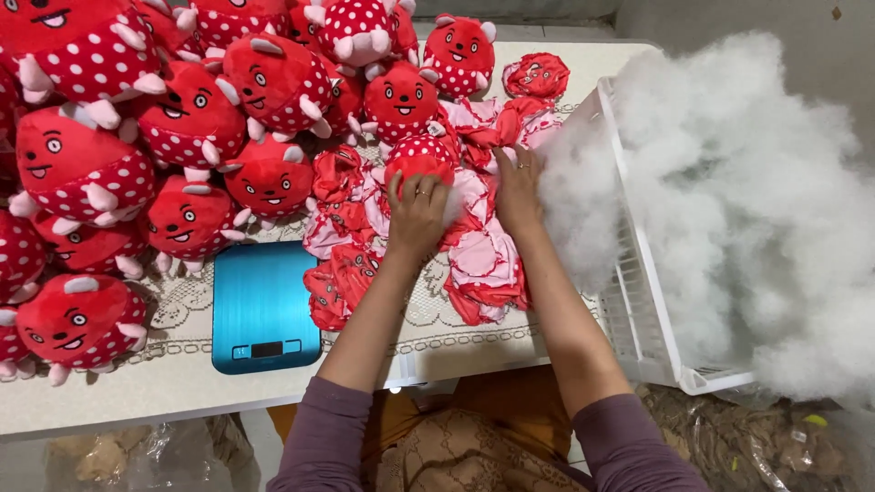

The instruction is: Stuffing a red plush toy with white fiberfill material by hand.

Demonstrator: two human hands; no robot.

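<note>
My left hand [415, 214] grips a half-stuffed red plush toy with white dots [417, 155], with a tuft of white stuffing showing at its opening. My right hand [518, 187] lies flat beside it on a heap of unstuffed red and pink toy skins [483, 264], its fingers near the edge of the white stuffing. A ring shows on each hand. Both hands sit over the middle of the table.
A big pile of stuffed red spotted plush toys [182, 118] fills the left and back of the table. A blue kitchen scale [262, 305] lies at the front. A white plastic crate [638, 301] on the right overflows with white fibre stuffing [747, 200].
</note>
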